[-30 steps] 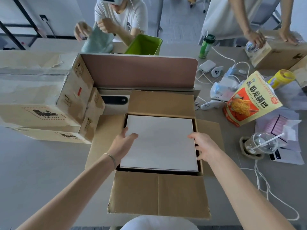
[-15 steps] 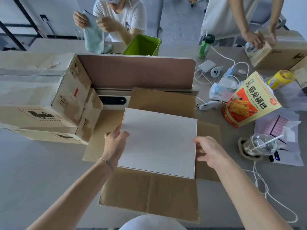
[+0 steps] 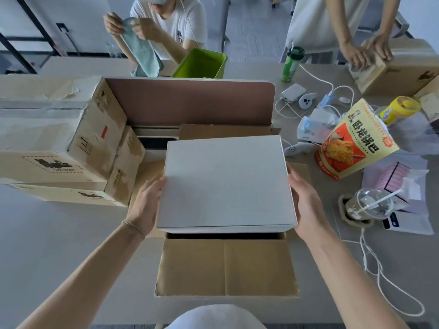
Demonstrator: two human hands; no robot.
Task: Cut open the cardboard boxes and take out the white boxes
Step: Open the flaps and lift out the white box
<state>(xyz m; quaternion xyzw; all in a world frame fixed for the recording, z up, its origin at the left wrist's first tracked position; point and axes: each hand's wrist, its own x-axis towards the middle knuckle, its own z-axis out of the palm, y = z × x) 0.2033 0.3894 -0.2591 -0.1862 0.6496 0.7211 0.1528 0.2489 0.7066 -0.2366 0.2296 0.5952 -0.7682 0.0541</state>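
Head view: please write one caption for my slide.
Both hands lift a white box above the opened cardboard box.

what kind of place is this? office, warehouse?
Most likely an office or lab workspace, not a warehouse. A shared desk with a divider panel has other people working across it, plus power banks and cables, snacks and stacked cardboard boxes.
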